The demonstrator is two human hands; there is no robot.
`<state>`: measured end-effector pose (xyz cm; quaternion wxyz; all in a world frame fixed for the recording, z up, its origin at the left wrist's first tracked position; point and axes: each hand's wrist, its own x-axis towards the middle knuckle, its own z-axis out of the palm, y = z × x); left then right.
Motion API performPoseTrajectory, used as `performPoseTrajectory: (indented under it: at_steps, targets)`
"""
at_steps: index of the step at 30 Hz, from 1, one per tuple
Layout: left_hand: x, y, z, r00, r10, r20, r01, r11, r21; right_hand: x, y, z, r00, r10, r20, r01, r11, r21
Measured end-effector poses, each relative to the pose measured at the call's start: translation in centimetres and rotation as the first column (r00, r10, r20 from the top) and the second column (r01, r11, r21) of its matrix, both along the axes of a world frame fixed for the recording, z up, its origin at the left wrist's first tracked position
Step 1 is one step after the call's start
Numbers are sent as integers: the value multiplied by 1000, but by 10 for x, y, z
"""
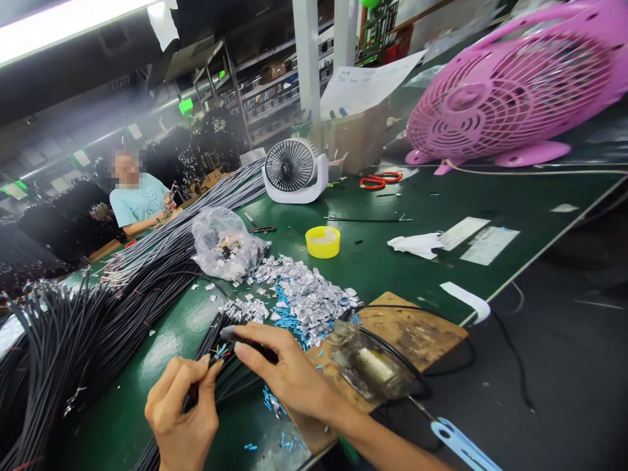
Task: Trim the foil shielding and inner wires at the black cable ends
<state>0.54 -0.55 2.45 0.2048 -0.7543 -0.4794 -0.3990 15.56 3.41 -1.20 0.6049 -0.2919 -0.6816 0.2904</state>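
Evidently the work is part-way along: across the green counter [392, 275], well to the left of the wooden board [417, 333], lies a thick bundle of black cables [122, 314], with grey cables [216, 196] beyond it. How many of these are finished cannot be told, as most ends are out of sight or too small to read. Just beyond the board's left corner, a heap of silver scraps [314, 294] mixed with blue snippets [288, 317] suggests that many pieces are already trimmed.

Left of the board, the left hand [179, 409] has its grip closed on one dark cable [191, 394], pinched near its end. The right hand [289, 366], between that cable and the board, has its index finger and thumb close to the end; whether its grip is clamped on anything I cannot tell, since its own fingers cover a dark shape. At the pinched end, left of the board, fine coloured wires [222, 351] already stand out of the sheath. Whether their tips are stripped is too small to make out.
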Motion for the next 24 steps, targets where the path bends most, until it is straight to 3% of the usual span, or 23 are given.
performPoseTrajectory:
  at_steps: [5, 10, 18, 21, 24]
  targets:
    - [8, -3, -5, 973, 32, 230, 37, 957, -289, 0, -1, 1, 998, -25, -61, 27, 999, 24]
    - [14, -1, -6, 917, 10, 398, 140, 928, -345, -1, -3, -1, 995, -12, -97, 15, 999, 40]
    - [2, 4, -18, 913, -2, 409, 191, 886, -423, 0, 0, 3, 996, 39, -82, -47, 994, -98]
    - [1, 3, -20, 926, -11, 377, 186, 882, -432, 1, -1, 3, 997, 10, -73, -16, 996, -83]
    - [1, 4, -18, 966, -62, 251, 154, 919, -363, 1, -3, 3, 997, -35, -69, 35, 999, 0]
